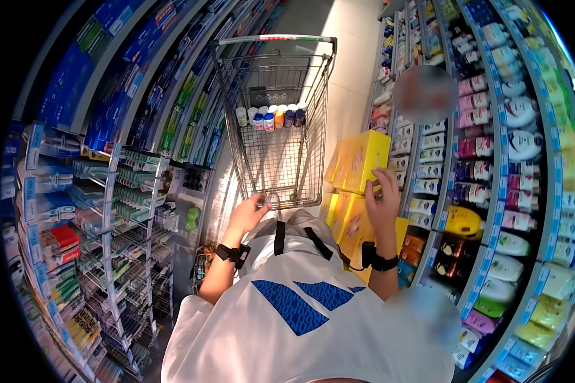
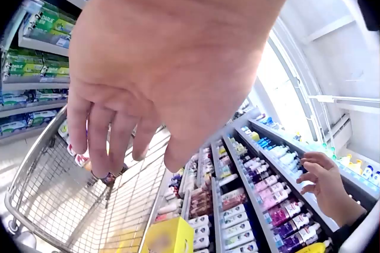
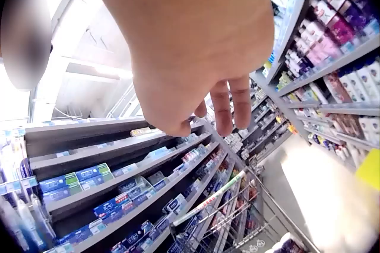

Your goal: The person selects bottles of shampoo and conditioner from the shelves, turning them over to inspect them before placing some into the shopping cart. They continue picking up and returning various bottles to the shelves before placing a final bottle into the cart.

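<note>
A wire shopping cart (image 1: 271, 153) stands in the aisle, a row of several small bottles (image 1: 269, 121) inside it. My left hand (image 1: 250, 214) hangs at the cart's near end in the head view, holding nothing; the left wrist view shows the left hand (image 2: 160, 75) with fingers loosely bent. My right hand (image 1: 383, 203) is raised beside stacked yellow boxes (image 1: 378, 153), fingers loosely bent and empty; whether it touches them I cannot tell. In the right wrist view the right hand (image 3: 196, 51) has its fingers hanging down, with nothing in them.
Shelves of toothpaste boxes (image 1: 188, 115) and hanging packs (image 1: 134, 179) line the left side. Shelves of bottles (image 1: 473, 153) line the right, with a large yellow bottle (image 1: 463, 221) among them. Pale floor (image 1: 350, 64) runs between the cart and the right shelves.
</note>
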